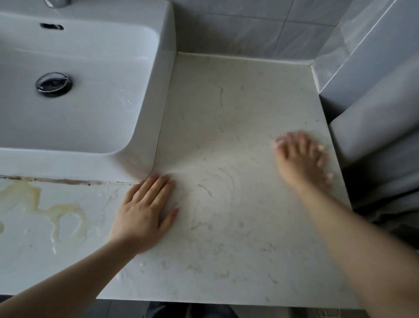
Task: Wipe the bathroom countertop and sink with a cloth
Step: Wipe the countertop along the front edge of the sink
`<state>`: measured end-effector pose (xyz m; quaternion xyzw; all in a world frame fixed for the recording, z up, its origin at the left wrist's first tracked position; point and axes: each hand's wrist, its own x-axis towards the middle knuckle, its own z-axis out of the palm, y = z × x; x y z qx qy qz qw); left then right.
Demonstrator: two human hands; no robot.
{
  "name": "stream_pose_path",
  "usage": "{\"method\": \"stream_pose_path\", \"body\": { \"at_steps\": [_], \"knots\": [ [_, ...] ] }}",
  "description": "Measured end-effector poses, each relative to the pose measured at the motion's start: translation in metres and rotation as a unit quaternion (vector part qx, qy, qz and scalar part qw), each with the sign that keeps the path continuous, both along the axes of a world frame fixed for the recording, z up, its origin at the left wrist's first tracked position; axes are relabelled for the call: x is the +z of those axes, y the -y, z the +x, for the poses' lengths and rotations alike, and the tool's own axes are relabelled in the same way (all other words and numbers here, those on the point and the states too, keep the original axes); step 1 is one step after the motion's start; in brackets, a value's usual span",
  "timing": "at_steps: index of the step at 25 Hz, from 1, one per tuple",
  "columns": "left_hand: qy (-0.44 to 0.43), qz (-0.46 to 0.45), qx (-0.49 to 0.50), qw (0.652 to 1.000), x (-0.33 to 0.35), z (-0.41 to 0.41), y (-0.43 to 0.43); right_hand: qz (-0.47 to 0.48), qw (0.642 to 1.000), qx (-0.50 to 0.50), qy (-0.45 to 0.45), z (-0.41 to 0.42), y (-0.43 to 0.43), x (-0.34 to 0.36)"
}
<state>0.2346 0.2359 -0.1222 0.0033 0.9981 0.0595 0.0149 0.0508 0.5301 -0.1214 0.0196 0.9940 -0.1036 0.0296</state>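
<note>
The pale marbled countertop (238,118) fills the middle and right, with faint swirl marks near its centre. The white sink (95,68) stands on it at the left. My left hand (145,211) lies flat on the countertop by the sink's front right corner, fingers extended, holding nothing. My right hand (303,156) is blurred and pressed down near the countertop's right edge. Small cream bits of what looks like a cloth (321,148) poke out past its fingers; the rest is hidden under the hand.
A yellowish spill (34,202) and water drops lie on the counter strip in front of the sink. The drain plug (54,84) and tap base (56,2) are at the upper left. Grey tiled walls (249,27) close the back and right; grey fabric (385,181) hangs beside the right edge.
</note>
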Motion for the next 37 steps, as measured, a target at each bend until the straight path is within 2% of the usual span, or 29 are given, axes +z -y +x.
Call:
{"method": "stream_pose_path", "body": {
  "at_steps": [1, 2, 3, 6, 7, 9, 11, 12, 14, 15, 17, 20, 23, 25, 27, 29, 30, 32, 34, 35, 36, 37],
  "knots": [
    [-0.002, 0.001, -0.001, 1.0, 0.001, -0.001, 0.0, -0.03, 0.995, -0.087, 0.026, -0.024, -0.004, 0.007],
    [-0.001, 0.002, -0.004, 1.0, 0.001, -0.001, 0.0, -0.033, 0.991, -0.12, 0.045, -0.041, 0.003, 0.01],
    [0.001, 0.003, -0.006, 1.0, 0.0, -0.001, -0.001, -0.019, 0.994, -0.095, 0.052, -0.051, 0.022, 0.008],
    [0.0, 0.012, 0.007, 1.0, 0.0, -0.001, -0.001, -0.009, 0.988, 0.149, 0.025, -0.035, 0.107, -0.002],
    [-0.003, 0.017, 0.014, 1.0, 0.0, -0.001, -0.001, -0.017, 0.968, 0.25, 0.01, -0.01, 0.131, -0.006],
    [-0.014, 0.034, 0.031, 0.999, -0.001, 0.0, -0.001, -0.037, 0.902, 0.429, -0.041, 0.054, 0.15, -0.009],
    [-0.028, 0.045, 0.042, 0.998, -0.003, 0.001, -0.001, -0.041, 0.867, 0.496, -0.032, 0.077, 0.141, -0.007],
    [-0.035, 0.049, 0.048, 0.997, -0.003, 0.001, -0.001, -0.021, 0.867, 0.496, -0.042, 0.066, 0.137, -0.009],
    [-0.051, 0.057, 0.064, 0.995, -0.004, 0.002, 0.0, -0.008, 0.913, 0.405, -0.051, 0.019, 0.146, -0.008],
    [-0.062, 0.062, 0.068, 0.994, -0.004, 0.002, 0.0, -0.005, 0.943, 0.332, -0.025, -0.009, 0.157, -0.005],
    [-0.081, 0.069, 0.065, 0.992, -0.004, 0.003, 0.0, -0.031, 0.97, 0.241, 0.028, -0.05, 0.188, -0.002],
    [-0.09, 0.082, 0.064, 0.99, -0.006, 0.003, 0.0, -0.039, 0.966, 0.254, 0.036, -0.065, 0.235, -0.005],
    [-0.107, 0.097, 0.066, 0.987, -0.008, 0.003, 0.0, -0.033, 0.958, 0.284, 0.03, -0.029, 0.242, -0.005],
    [-0.127, 0.127, 0.077, 0.981, -0.006, 0.004, 0.0, -0.04, 0.952, 0.305, 0.008, 0.02, 0.22, -0.001],
    [-0.135, 0.151, 0.09, 0.975, -0.005, 0.004, -0.001, -0.06, 0.928, 0.366, -0.026, 0.088, 0.187, 0.002],
    [-0.127, 0.132, 0.086, 0.979, -0.004, 0.005, 0.0, -0.055, 0.904, 0.423, -0.028, 0.127, 0.15, -0.002],
    [-0.119, 0.104, 0.071, 0.985, -0.005, 0.005, 0.001, -0.031, 0.904, 0.425, -0.049, 0.124, 0.129, -0.007],
    [-0.096, 0.05, 0.036, 0.994, -0.005, 0.004, 0.001, 0.018, 0.937, 0.344, -0.064, 0.096, 0.089, -0.013],
    [-0.082, 0.023, 0.017, 0.996, -0.005, 0.003, 0.001, 0.029, 0.98, 0.19, -0.049, 0.065, 0.064, -0.006],
    [-0.079, 0.014, 0.016, 0.997, -0.005, 0.004, 0.0, 0.02, 0.989, 0.142, -0.039, 0.067, 0.063, -0.005],
    [-0.075, 0.009, 0.021, 0.997, -0.005, 0.005, -0.002, 0.009, 0.99, 0.139, -0.038, 0.085, 0.069, -0.005],
    [-0.072, 0.007, 0.03, 0.997, -0.006, 0.005, -0.005, 0.0, 0.981, 0.186, -0.048, 0.112, 0.077, -0.005]
  ]
}}
